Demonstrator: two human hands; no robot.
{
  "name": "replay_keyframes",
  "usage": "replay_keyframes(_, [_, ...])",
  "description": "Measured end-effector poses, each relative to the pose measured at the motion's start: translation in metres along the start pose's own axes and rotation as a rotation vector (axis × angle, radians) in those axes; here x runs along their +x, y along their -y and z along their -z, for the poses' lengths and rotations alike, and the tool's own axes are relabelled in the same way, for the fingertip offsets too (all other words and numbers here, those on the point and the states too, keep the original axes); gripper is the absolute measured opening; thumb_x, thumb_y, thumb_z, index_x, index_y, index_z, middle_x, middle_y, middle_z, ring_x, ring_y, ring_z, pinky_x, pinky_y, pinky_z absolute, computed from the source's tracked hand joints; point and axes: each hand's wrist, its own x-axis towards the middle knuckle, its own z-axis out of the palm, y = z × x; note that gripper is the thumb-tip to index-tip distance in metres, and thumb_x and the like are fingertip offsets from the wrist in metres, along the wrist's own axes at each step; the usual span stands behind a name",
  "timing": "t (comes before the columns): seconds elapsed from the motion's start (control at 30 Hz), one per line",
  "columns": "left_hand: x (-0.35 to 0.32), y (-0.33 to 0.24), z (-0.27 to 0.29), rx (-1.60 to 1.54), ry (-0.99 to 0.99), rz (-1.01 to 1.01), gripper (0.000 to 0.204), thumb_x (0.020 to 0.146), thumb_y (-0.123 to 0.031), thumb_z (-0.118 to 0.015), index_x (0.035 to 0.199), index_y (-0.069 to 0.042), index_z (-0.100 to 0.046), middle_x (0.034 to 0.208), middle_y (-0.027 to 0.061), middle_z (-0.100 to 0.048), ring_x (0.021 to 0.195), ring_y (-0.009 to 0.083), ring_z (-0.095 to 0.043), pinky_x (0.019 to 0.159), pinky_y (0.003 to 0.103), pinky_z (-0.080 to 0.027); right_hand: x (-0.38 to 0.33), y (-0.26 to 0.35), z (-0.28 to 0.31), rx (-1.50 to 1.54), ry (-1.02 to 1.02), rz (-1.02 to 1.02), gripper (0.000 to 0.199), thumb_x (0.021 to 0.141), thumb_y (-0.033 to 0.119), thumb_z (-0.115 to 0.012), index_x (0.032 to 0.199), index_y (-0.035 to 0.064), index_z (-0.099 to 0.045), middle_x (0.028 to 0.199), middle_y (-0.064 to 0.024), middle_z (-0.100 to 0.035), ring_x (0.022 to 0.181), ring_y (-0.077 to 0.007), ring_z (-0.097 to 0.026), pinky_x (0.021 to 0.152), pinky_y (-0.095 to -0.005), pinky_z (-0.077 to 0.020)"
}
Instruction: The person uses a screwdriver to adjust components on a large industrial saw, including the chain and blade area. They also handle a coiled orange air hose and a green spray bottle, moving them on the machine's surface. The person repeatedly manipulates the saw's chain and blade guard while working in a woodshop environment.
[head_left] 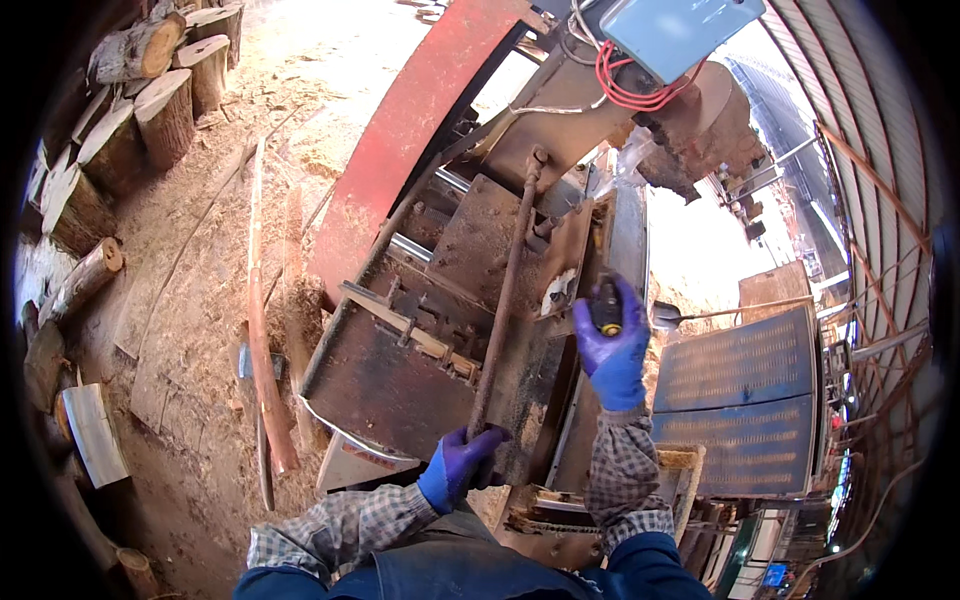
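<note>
Both my hands wear purple gloves. My left hand (460, 465) grips the lower end of a long rusty lever rod (505, 290) that runs up to a pivot on a big rusty sawmill machine (440, 330). My right hand (612, 345) is raised over the machine's right side and is closed around a small dark handle with a yellow tip (607, 312). The rusty steel bed plate (385, 385) lies just left of the rod. Checked sleeves cover both forearms.
A red curved guard (400, 140) arcs over the machine, with a blue control box (680, 35) and red wires above. Cut logs (150, 100) are stacked at left on a sawdust floor. Thin wood strips (262, 340) lie beside the machine. A dark grated panel (735, 400) stands at right.
</note>
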Motion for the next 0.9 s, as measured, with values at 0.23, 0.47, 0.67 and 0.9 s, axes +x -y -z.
replay_keyframes(0.23, [0.092,0.121,0.050,0.106,-0.219,-0.168,0.047,0.095,-0.040,-0.072,0.112,0.002,-0.064,0.075,0.0088,-0.063,0.061,0.0193,-0.064,0.062,0.037,-0.057,0.024,0.025,-0.087,-0.284,0.211,0.226,0.057,0.086,0.030,-0.079,0.132,0.0045,-0.059,0.111,-0.0236,-0.069,0.104,-0.0408,-0.067,0.092,-0.0490,-0.0551])
replay_keyframes(0.47, [0.195,0.225,0.061,0.354,-0.382,-0.321,0.041,0.097,-0.041,-0.065,0.114,-0.004,-0.065,0.088,0.0281,-0.070,0.080,0.0475,-0.070,0.067,0.054,-0.054,0.147,-0.022,-0.207,0.273,0.556,0.007,0.059,0.081,0.036,-0.087,0.119,-0.0038,-0.066,0.102,-0.0131,-0.075,0.087,-0.0245,-0.069,0.079,-0.0382,-0.0575])
replay_keyframes(0.67, [0.165,0.205,0.065,0.471,-0.358,-0.274,0.040,0.098,-0.039,-0.064,0.118,-0.005,-0.065,0.082,0.0250,-0.071,0.078,0.0481,-0.070,0.067,0.058,-0.053,0.258,-0.132,-0.278,-0.229,0.668,-0.197,0.039,0.080,0.033,-0.089,0.091,-0.0004,-0.073,0.079,-0.0069,-0.071,0.064,-0.0140,-0.060,0.055,-0.0353,-0.0486])
replay_keyframes(0.9, [0.153,0.204,0.069,0.495,-0.312,-0.207,0.042,0.097,-0.034,-0.064,0.125,-0.003,-0.062,0.093,0.0285,-0.070,0.087,0.0497,-0.068,0.073,0.059,-0.052,0.271,-0.157,-0.302,-0.428,0.856,-0.214,0.039,0.080,0.040,-0.087,0.080,0.0014,-0.077,0.072,-0.0068,-0.072,0.060,-0.0142,-0.060,0.056,-0.0348,-0.0463])
